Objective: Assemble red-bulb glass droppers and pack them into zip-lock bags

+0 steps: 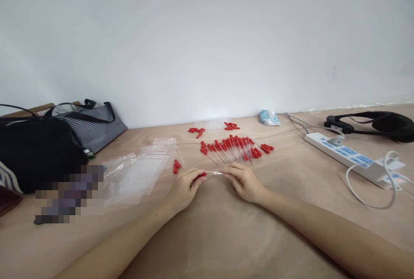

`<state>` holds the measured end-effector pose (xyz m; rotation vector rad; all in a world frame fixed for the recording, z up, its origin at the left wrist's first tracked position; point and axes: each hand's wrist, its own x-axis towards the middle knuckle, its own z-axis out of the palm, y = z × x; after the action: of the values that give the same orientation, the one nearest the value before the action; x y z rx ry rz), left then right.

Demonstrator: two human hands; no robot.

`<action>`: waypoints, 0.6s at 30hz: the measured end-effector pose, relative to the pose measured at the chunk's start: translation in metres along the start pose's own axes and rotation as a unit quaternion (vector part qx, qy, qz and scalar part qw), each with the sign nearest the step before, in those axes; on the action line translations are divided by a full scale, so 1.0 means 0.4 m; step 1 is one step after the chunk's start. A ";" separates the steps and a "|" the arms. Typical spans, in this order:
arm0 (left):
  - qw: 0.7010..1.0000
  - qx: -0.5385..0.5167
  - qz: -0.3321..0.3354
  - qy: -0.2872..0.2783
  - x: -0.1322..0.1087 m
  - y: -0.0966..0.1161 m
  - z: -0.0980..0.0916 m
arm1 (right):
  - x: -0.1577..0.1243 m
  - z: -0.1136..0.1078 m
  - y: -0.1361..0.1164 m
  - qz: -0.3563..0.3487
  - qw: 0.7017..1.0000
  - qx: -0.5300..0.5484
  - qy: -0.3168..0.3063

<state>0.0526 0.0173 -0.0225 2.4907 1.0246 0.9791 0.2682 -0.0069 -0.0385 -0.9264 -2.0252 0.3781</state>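
Between my hands a clear glass dropper (213,173) with a red rubber bulb lies level, just above the table. My left hand (188,186) is closed around its red bulb end. The fingertips of my right hand (244,182) pinch the clear tube at the other end. Just beyond them spreads a pile of red-bulbed droppers (231,147), tubes pointing mostly toward me. A few more droppers (176,165) lie left of the pile, close to my left hand. Behind the pile, loose red bulbs (197,131) lie near a row of clear tubes (215,126).
Clear zip bags (145,167) overlap on the left, beside a blurred-out object (69,195). A black bag (35,149) and a striped bag (97,126) stand behind. At right are a power strip (352,156) with cables, a black headset (371,123) and a blue-white packet (269,117).
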 end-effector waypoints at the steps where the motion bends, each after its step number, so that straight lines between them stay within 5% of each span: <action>1: 1.000 -0.001 -0.001 0.000 0.000 0.000 0.001 | 0.003 0.003 -0.005 -0.003 1.000 0.000 -0.002; 12: 0.999 -0.032 -0.039 0.003 -0.010 0.007 0.000 | 0.007 0.013 -0.012 0.002 0.998 -0.042 -0.054; 18: 0.997 -0.018 0.014 -0.070 -0.019 0.021 -0.004 | 0.017 -0.017 -0.015 -0.065 0.980 -0.149 -0.111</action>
<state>0.0519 0.0062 -0.0210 2.5096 0.9225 0.8097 0.2684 -0.0066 -0.0273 -0.9576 -2.3788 0.1104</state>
